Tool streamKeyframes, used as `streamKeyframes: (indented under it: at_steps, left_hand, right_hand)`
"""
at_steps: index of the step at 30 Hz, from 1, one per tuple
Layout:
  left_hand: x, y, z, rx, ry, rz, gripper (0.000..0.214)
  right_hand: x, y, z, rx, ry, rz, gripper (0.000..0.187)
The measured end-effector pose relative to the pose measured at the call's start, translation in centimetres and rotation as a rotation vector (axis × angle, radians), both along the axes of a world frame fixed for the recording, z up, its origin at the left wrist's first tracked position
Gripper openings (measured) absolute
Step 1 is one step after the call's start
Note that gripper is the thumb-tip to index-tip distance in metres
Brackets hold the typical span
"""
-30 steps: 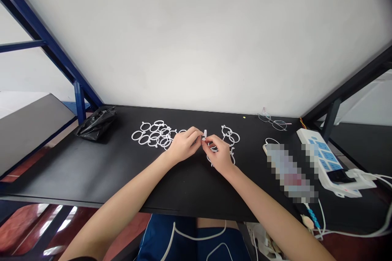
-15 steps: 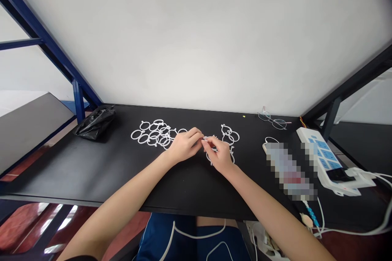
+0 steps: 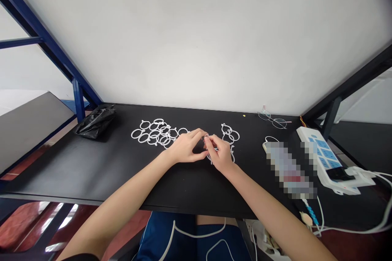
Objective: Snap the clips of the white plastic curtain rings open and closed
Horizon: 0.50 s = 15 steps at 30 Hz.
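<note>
My left hand and my right hand meet above the middle of the black table. The right thumb and fingers pinch a small pale, shiny piece, mostly hidden, whose kind I cannot make out. My left fingertips are beside that piece, while the left thumb is spread away from them. A cluster of white plastic rings with small eyelets lies just left of my left hand. Beyond my right hand lie several more white rings, and others are partly covered by that hand.
A crumpled black plastic bag sits at the left. To the right are eyeglasses, a phone with a blurred screen on a cable, and a white power strip with plugs. A white wall stands behind the table.
My left thumb has spread away from its fingers, which were pinched together at the right fingertips before. The right hand keeps its pinch in nearly the same spot.
</note>
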State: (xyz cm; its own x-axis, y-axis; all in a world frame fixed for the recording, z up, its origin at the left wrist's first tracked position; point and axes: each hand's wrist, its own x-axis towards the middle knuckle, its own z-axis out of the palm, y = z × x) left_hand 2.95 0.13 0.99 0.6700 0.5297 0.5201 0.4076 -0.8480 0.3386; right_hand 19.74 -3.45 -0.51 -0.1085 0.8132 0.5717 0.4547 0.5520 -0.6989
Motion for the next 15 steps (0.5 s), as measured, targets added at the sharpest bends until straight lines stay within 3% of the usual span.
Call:
streamKeyframes:
  at_steps: [15]
  left_hand:
    - [0.13, 0.25, -0.56, -0.003, 0.058, 0.031, 0.034]
  right_hand:
    - [0.06, 0.16, 0.19, 0.073, -0.021, -0.070, 0.029]
